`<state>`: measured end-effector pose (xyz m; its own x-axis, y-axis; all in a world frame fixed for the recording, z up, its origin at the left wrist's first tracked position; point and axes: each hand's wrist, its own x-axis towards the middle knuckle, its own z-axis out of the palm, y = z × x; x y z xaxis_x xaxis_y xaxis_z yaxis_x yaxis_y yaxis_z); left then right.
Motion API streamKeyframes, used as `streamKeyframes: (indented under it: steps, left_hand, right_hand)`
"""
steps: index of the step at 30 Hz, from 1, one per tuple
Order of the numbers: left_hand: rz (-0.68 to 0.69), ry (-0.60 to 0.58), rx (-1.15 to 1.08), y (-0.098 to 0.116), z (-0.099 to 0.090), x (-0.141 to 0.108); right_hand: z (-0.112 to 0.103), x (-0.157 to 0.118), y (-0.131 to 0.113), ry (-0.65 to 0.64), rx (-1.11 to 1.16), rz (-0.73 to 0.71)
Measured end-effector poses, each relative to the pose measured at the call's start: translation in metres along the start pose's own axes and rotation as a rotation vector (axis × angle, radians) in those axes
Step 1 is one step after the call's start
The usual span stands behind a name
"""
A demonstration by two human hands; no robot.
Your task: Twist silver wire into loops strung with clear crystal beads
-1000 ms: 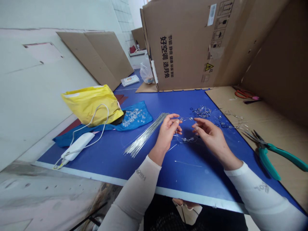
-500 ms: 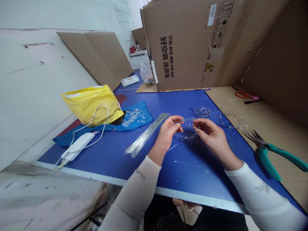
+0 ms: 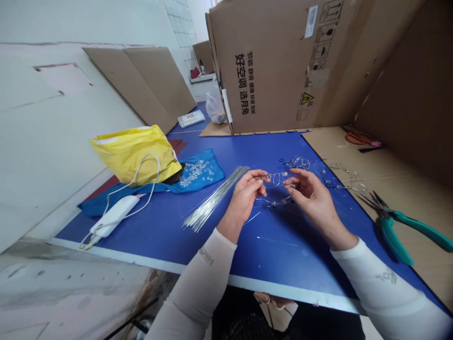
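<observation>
A thin wire strung with clear beads (image 3: pixel 278 179) spans the gap between my hands, a little above the blue tabletop (image 3: pixel 198 236). My left hand (image 3: pixel 246 197) pinches one end of it between thumb and fingers. My right hand (image 3: pixel 311 196) holds the other side with its fingertips. A lower loop of the same beaded wire (image 3: pixel 274 202) hangs beneath. To the left of my left hand lies a bundle of straight silver wires (image 3: pixel 212 198). A tangle of beaded wire (image 3: pixel 299 163) sits just beyond my right hand.
Loose clear beads lie on a blue cloth (image 3: pixel 201 172) beside a yellow plastic bag (image 3: pixel 134 156) and a white corded device (image 3: pixel 115 215). Green-handled pliers (image 3: pixel 391 229) and orange scissors (image 3: pixel 359 138) rest on a cardboard sheet (image 3: pixel 385 174). A large cardboard box (image 3: pixel 269 66) stands behind.
My hands have drawn closer together and raised the beaded wire. My right hand has turned its fingertips toward the wire, and the strand now runs taut between both hands.
</observation>
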<state>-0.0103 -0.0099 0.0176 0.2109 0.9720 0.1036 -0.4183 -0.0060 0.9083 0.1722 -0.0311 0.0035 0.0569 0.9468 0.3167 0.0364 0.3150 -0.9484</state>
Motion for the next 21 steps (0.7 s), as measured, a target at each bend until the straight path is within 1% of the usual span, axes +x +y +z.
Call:
streamKeyframes:
  steps: [7,11,16,19,21]
  left_hand:
    - [-0.035,-0.011,-0.079,0.003,0.001,-0.001]
    - [-0.068,0.003,-0.128,0.002,0.0,0.0]
    - [-0.15,0.014,-0.139,-0.001,0.001,0.003]
    - [-0.191,-0.003,-0.131,-0.002,0.001,0.003]
    - [-0.191,-0.03,-0.105,-0.002,0.001,0.001]
  right_hand:
    - [0.0,-0.001,-0.007,0.037,0.152,0.099]
    - [-0.001,0.0,-0.008,0.064,0.25,0.192]
    - [-0.005,0.006,-0.005,0.149,0.477,0.329]
    - [-0.008,0.009,-0.001,0.213,0.546,0.361]
    - [-0.009,0.01,0.001,0.238,0.569,0.362]
